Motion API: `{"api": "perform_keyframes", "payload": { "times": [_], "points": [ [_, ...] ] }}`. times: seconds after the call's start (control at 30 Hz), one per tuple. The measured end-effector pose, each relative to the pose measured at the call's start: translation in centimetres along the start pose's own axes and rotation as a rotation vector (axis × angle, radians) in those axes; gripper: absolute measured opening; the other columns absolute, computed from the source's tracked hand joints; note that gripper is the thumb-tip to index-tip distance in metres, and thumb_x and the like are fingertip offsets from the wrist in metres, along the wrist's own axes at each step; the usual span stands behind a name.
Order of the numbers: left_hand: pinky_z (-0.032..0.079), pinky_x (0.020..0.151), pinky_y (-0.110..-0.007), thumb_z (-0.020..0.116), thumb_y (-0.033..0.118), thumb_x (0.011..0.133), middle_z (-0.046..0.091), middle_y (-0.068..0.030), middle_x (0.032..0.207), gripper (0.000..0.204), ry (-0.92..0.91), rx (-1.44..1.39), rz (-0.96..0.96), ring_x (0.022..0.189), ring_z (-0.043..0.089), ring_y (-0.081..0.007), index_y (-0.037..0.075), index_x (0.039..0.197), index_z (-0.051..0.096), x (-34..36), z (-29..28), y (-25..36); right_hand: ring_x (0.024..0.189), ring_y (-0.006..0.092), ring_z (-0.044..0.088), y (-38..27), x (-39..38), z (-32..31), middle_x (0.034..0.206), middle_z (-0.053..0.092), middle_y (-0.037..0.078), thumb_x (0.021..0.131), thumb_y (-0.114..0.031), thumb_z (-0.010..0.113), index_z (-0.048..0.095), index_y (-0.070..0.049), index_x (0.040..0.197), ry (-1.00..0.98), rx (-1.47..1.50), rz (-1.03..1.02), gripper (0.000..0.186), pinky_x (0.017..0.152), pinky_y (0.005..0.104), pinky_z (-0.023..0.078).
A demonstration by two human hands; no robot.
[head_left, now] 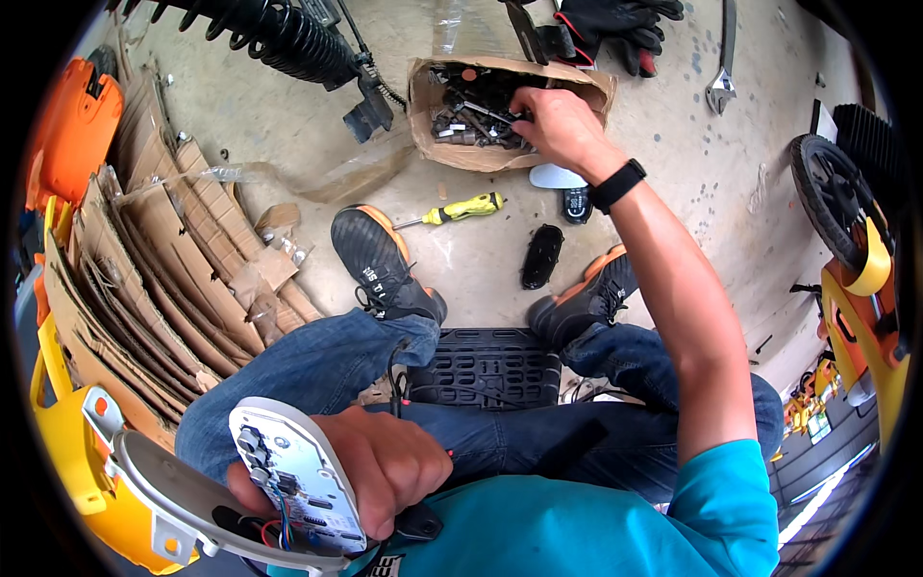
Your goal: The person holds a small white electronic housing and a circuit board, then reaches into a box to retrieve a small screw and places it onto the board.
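Observation:
My left hand [389, 466] is closed around a white circuit board [303, 466], near my lap. Small metal parts and coloured wires show on the board's face. A curved grey-white housing [159, 471] is beside it, at the wires' lower end. My right hand [558, 120] reaches into an open cardboard box [486, 157] full of dark bolts and small metal parts [466, 101]. Its thumb and fingers are pinched together at a thin silvery rod; whether they grip it I cannot tell. A black band is on my right wrist.
A yellow-handled screwdriver [463, 209] lies by my left shoe. A black oval part [543, 257] and a small black remote-like part [577, 205] lie on the floor. Flattened cardboard [163, 260] is stacked at left. Gloves [620, 29] and an adjustable wrench [723, 82] are farther off.

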State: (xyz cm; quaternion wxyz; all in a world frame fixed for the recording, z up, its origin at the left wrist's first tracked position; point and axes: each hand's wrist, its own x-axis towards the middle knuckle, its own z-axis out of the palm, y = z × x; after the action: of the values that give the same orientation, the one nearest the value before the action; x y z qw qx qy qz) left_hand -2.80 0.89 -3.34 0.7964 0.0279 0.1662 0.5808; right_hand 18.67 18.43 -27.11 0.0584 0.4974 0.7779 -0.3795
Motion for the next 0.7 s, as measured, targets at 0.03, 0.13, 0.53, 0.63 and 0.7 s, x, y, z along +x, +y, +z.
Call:
{"api": "perform_keyframes", "payload": {
  "times": [0.03, 0.13, 0.53, 0.63, 0.7],
  "points": [
    [0.024, 0.043, -0.033, 0.036, 0.078, 0.079, 0.051, -0.0096, 0.053, 0.090, -0.011, 0.003, 0.004, 0.042, 0.037, -0.0159, -0.008, 0.081, 0.063, -0.1, 0.0, 0.0, 0.088, 0.0363, 0.062, -0.7, 0.3, 0.5, 0.088, 0.065, 0.018, 0.076, -0.014, 0.067, 0.062, -0.005, 0.093, 0.013, -0.018, -0.019, 0.021, 0.076, 0.0442, 0.049],
    [0.023, 0.034, -0.028, 0.025, 0.072, 0.088, 0.043, -0.0069, 0.043, 0.084, 0.080, 0.101, -0.005, 0.032, 0.033, -0.0134, -0.001, 0.059, 0.056, 0.4, 1.0, 0.1, 0.089, 0.0371, 0.062, -1.7, 1.0, 2.0, 0.088, 0.065, 0.020, 0.077, -0.010, 0.063, 0.063, -0.005, 0.093, 0.034, -0.078, -0.017, 0.017, 0.077, 0.0451, 0.050],
    [0.022, 0.040, -0.032, 0.033, 0.080, 0.079, 0.049, -0.0080, 0.049, 0.091, 0.083, 0.035, 0.027, 0.039, 0.033, -0.0152, -0.006, 0.074, 0.062, -0.4, 0.7, 0.0, 0.084, 0.0412, 0.060, 1.7, -0.2, 0.6, 0.081, 0.061, 0.026, 0.079, -0.015, 0.064, 0.059, 0.007, 0.085, 0.099, 0.008, 0.075, 0.022, 0.073, 0.0447, 0.048],
    [0.024, 0.040, -0.031, 0.034, 0.079, 0.080, 0.050, -0.0088, 0.050, 0.090, 0.013, -0.001, 0.042, 0.039, 0.036, -0.0151, -0.006, 0.073, 0.062, -0.6, -0.1, -0.3, 0.086, 0.0405, 0.061, 1.8, -0.4, 0.5, 0.085, 0.062, 0.027, 0.078, -0.015, 0.063, 0.060, 0.006, 0.087, 0.109, 0.060, 0.122, 0.023, 0.074, 0.0439, 0.048],
    [0.025, 0.040, -0.031, 0.035, 0.079, 0.080, 0.051, -0.0094, 0.050, 0.089, 0.019, -0.025, 0.075, 0.039, 0.038, -0.0151, -0.006, 0.073, 0.062, -0.6, 0.0, -0.6, 0.082, 0.0368, 0.062, 2.2, -0.4, 0.8, 0.083, 0.063, 0.022, 0.079, -0.015, 0.061, 0.061, 0.004, 0.089, 0.157, 0.047, 0.105, 0.021, 0.073, 0.0410, 0.049]
  ]
}}
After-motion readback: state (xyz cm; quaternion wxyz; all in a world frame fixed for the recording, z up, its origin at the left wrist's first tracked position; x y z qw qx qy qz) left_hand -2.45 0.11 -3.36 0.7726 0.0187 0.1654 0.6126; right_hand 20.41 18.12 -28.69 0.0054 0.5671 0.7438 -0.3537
